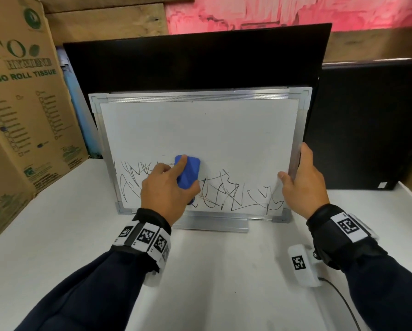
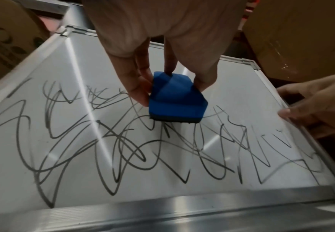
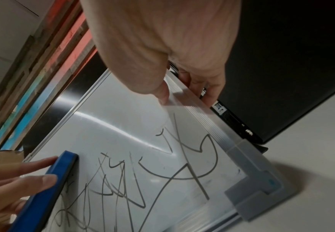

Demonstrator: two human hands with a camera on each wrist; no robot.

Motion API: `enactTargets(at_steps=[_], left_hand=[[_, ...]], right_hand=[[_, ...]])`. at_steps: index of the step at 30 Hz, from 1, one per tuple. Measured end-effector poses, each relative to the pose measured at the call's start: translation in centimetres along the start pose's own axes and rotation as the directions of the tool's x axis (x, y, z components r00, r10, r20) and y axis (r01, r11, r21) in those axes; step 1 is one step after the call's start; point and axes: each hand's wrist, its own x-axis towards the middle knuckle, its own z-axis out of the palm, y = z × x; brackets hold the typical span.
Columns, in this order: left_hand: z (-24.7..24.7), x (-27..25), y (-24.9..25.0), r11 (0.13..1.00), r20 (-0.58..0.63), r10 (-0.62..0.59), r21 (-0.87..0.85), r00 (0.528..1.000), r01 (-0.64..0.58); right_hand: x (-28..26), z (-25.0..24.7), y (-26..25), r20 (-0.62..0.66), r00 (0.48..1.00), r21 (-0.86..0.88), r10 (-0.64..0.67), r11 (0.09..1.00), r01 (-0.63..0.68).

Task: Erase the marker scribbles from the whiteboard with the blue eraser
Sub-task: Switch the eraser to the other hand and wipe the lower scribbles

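Note:
A silver-framed whiteboard [image 1: 200,130] leans upright against a black panel. Its upper part is wiped white; black marker scribbles [image 1: 226,194] run across the lower band. My left hand [image 1: 166,187] grips the blue eraser [image 1: 188,173] and presses it flat on the board at the top of the scribbles, left of centre. The left wrist view shows the eraser [image 2: 176,100] pinched between thumb and fingers, its dark felt on the scribbles [image 2: 123,149]. My right hand [image 1: 300,180] clasps the board's right frame edge [image 3: 198,108], thumb on the front, fingers behind.
A cardboard tissue box [image 1: 25,111] stands at the left. A black panel [image 1: 195,63] rises behind the board and a black case [image 1: 367,125] sits at the right. The board rests on a white tabletop [image 1: 224,271]; a cable [image 1: 343,299] trails near my right wrist.

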Motion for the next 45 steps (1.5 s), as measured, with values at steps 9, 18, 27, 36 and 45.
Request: enactTargets(at_steps=[9, 18, 27, 36, 45], left_hand=[[1.0, -0.1, 1.9, 0.995, 0.076, 0.075, 0.054, 0.994, -0.079], [1.9, -0.8, 2.6, 0.986, 0.087, 0.121, 0.101, 0.989, -0.129], [0.9, 0.7, 1.8, 0.997, -0.002, 0.059, 0.051, 0.998, -0.059], [0.1, 0.0, -2.1, 0.997, -0.030, -0.074, -0.020, 0.997, 0.074], [0.5, 0.4, -1.4, 0.997, -0.073, -0.070, -0.036, 0.995, 0.067]], right_hand=[[0.2, 0.1, 0.2, -0.005, 1.000, 0.003, 0.005, 1.000, -0.005], [0.2, 0.3, 0.4, -0.010, 1.000, -0.028, -0.009, 1.000, 0.008], [0.4, 0.5, 0.6, -0.008, 1.000, -0.055, -0.016, 0.998, 0.016], [0.5, 0.6, 0.9, -0.007, 1.000, -0.066, -0.016, 0.998, 0.015], [0.5, 0.6, 0.9, -0.014, 1.000, -0.068, -0.006, 0.998, 0.005]])
